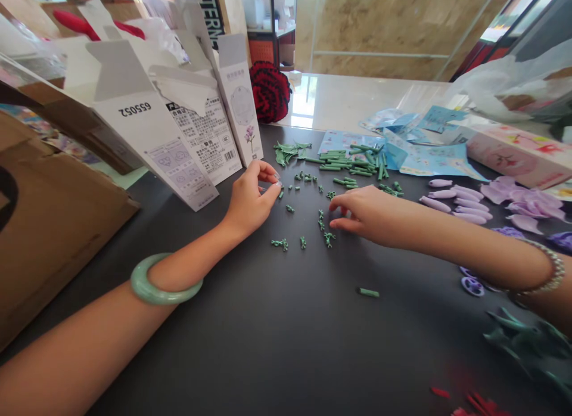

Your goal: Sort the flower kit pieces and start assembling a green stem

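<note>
My left hand hovers over the dark table with thumb and fingers pinched around a small green piece. A pale green bangle circles that wrist. My right hand rests palm-down among scattered small green connector pieces, its fingertips curled onto them; whether it grips one is hidden. A beaded bracelet sits on the right wrist. Green stem rods lie in a pile farther back.
Open white boxes stand at the back left beside a brown carton. Purple petals, blue instruction sheets and a pink box lie at the right. A red flower bouquet sits behind. One loose green rod lies nearer me.
</note>
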The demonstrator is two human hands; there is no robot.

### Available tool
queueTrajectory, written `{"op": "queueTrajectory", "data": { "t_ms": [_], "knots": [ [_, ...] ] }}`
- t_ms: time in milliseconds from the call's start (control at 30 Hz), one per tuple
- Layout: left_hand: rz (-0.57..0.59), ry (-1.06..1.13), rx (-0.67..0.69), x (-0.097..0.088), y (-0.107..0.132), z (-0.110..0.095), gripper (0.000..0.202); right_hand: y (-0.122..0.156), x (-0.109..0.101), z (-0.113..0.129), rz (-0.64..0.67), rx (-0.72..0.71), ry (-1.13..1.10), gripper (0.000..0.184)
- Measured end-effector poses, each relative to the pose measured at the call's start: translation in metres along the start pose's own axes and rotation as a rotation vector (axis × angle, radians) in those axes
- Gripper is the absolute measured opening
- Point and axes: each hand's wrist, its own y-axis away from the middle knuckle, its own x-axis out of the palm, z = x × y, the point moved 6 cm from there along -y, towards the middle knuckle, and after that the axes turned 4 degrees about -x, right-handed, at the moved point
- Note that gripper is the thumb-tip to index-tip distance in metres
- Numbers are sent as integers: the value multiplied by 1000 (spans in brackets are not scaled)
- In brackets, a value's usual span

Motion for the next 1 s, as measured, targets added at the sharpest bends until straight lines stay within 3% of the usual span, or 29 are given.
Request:
{"op": "queueTrajectory", "data": {
  "t_ms": [233,667,867,1000],
  "knots": [
    [-5,-4,13,0,0,0,15,-7,10,11,-64,-12,17,38],
    [4,6,20,1,0,0,14,-13,9,68,-39,-55,-37,37],
    [-22,-12,20,-1,0,0,15,-18,8,87,-118,-206,-147,25],
    [-111,-36,23,-8,0,1,17,-26,1,81,-203,-208,-163,17]
  ]
}}
